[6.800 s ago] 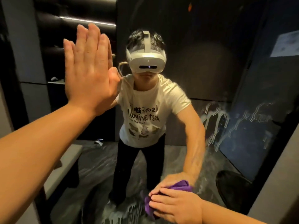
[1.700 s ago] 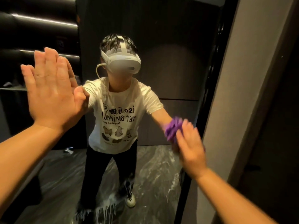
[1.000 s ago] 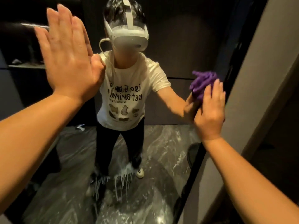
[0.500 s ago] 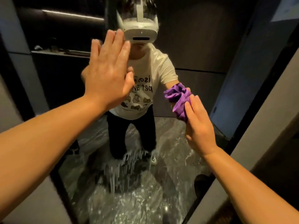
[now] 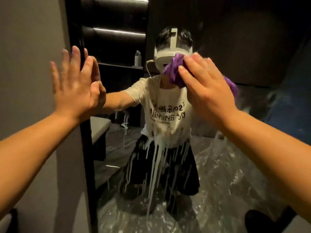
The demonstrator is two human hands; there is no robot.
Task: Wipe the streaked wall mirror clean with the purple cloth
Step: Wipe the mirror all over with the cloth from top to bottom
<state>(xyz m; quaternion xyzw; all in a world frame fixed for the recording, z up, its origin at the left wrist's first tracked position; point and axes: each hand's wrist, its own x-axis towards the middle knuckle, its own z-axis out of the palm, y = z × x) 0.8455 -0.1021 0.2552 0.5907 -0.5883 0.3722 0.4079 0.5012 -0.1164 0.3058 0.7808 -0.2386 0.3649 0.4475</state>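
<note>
The wall mirror [image 5: 235, 165] fills the middle and right of the view and reflects a person in a white shirt. White streaks [image 5: 156, 158] run down the glass at its centre. My right hand [image 5: 207, 91] presses the bunched purple cloth [image 5: 175, 73] flat against the upper middle of the glass. My left hand [image 5: 75, 84] is spread flat with fingers up, resting on the mirror's dark left frame [image 5: 85, 148] and the glass edge. It holds nothing.
A grey wall panel [image 5: 33, 64] stands left of the mirror's frame. The reflection shows dark shelving with a bottle [image 5: 138, 58] and a marbled floor. A dark round object [image 5: 262, 221] sits at the lower right.
My right hand has carried the cloth up and left to the upper middle of the glass. My left hand has shifted left onto the frame. The view has swung left.
</note>
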